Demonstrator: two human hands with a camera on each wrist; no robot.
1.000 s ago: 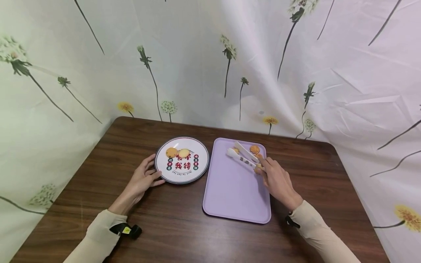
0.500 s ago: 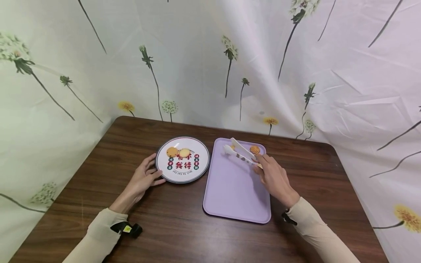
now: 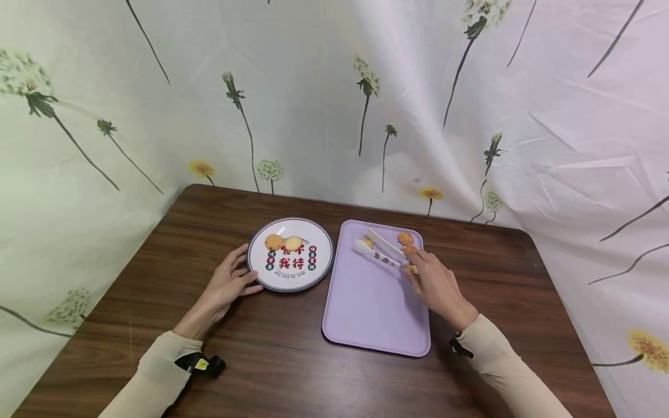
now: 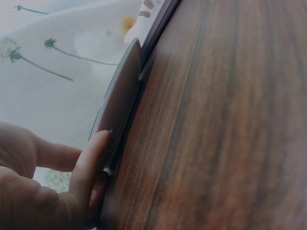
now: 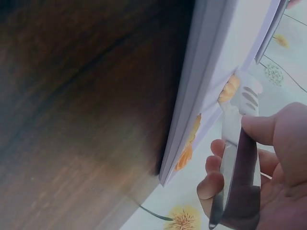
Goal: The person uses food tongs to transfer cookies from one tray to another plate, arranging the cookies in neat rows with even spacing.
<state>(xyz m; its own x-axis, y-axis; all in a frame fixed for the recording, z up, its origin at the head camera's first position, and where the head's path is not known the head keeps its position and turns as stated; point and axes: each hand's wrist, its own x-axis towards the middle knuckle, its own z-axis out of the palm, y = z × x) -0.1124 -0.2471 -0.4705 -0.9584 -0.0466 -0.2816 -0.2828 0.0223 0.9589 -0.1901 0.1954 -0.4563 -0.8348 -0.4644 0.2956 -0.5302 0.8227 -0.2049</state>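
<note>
Right grip [image 3: 436, 284]: clamped round white tongs [image 3: 378, 256]; golden cookie [image 5: 229, 87] between their tips on the lilac tray [image 3: 376, 313], contact unclear. Cookie probably light, brittle; I should pinch its sides gently. Left grip [image 3: 225, 284]: pinching plate [image 3: 324, 255] rim.

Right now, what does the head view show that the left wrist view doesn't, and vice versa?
Only the head view: the tan round cookie and pale round cookie on the white round plate, the golden swirled cookie on the lilac rectangular tray, and the right hand.
Only the left wrist view: the plate's shaded underside.
Both: the plate's rim, left hand, brown-spotted white tongs (partly), brown wooden table and white floral backdrop.
</note>
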